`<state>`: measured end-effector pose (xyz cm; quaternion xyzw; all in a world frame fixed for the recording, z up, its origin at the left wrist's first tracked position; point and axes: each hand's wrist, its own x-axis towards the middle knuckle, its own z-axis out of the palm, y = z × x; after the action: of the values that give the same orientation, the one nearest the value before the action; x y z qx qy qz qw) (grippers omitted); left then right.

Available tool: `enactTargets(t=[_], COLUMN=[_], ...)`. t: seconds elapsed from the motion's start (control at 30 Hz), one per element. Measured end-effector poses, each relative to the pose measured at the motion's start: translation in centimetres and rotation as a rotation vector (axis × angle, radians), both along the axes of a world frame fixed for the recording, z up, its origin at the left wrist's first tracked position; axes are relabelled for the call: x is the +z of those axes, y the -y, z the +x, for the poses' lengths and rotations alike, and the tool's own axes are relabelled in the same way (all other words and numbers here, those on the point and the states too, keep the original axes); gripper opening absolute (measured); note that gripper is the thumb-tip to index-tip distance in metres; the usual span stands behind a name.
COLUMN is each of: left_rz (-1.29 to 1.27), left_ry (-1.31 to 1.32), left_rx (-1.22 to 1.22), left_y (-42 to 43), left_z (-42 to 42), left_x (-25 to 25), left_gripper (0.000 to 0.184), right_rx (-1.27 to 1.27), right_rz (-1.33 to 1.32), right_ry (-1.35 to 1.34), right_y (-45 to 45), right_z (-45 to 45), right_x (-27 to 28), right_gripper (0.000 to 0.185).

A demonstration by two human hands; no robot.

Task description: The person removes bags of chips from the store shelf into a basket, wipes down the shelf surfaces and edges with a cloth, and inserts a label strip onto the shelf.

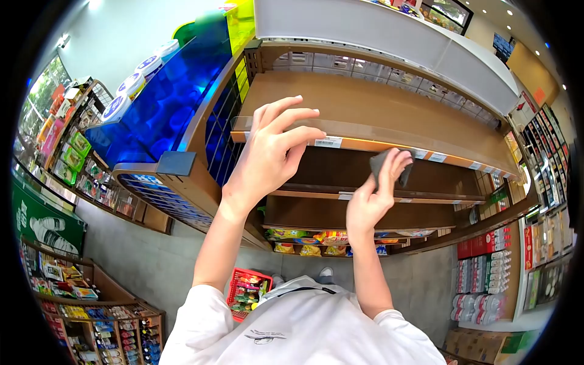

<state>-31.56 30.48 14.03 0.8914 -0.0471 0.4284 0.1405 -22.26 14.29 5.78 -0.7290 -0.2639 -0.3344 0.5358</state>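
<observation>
My left hand (267, 146) is raised at the left end of the upper brown shelf (365, 100), its fingers spread and slightly curled with nothing in them. The fingertips are close to the clear strip (359, 129) along the shelf's front; whether they touch it I cannot tell. My right hand (374, 204) grips a dark grey cloth (378, 163) between thumb and fingers, at the orange front edge with its white price labels (328, 142). Part of the cloth is hidden behind the fingers.
Lower brown shelves (359, 214) sit beneath, with snack bags (310, 250) at the bottom. A blue bin (164, 103) stands left. On the floor near my feet is a red basket (267, 281) of packets. Bottle packs (480, 277) are stacked right.
</observation>
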Motion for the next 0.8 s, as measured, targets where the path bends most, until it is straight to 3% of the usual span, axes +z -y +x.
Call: enactTargets(t=[0.03,0.23,0.43,0.63,0.8], left_rz=[0.011,0.001,-0.033,-0.027,-0.015], left_ry=[0.004,0.038,-0.003,0.007,0.012], left_rx=[-0.001,-0.038,-0.033,-0.022,-0.030], left_y=[-0.1,0.0,0.2,0.2,0.0], left_z=[0.1,0.3,-0.1,0.2,0.3], left_x=[0.0,0.0,0.1,0.1,0.2], left_gripper=[0.024,0.020,0.021,0.021,0.019], right_rx=[0.036,0.283,0.086,0.274,0.239], right_rz=[-0.032,-0.278,-0.136,-0.257,-0.279], right_ry=[0.006,0.137,0.097,0.183,0.184], right_y=[-0.3,-1.2,1.4,-1.7,-0.5], right_z=[-0.3,-1.8,0.7,-1.9,-1.3], right_x=[-0.3,-0.8,-0.1,0.0,0.7], right_gripper=[0.068,0.071,0.068,0.071,0.072])
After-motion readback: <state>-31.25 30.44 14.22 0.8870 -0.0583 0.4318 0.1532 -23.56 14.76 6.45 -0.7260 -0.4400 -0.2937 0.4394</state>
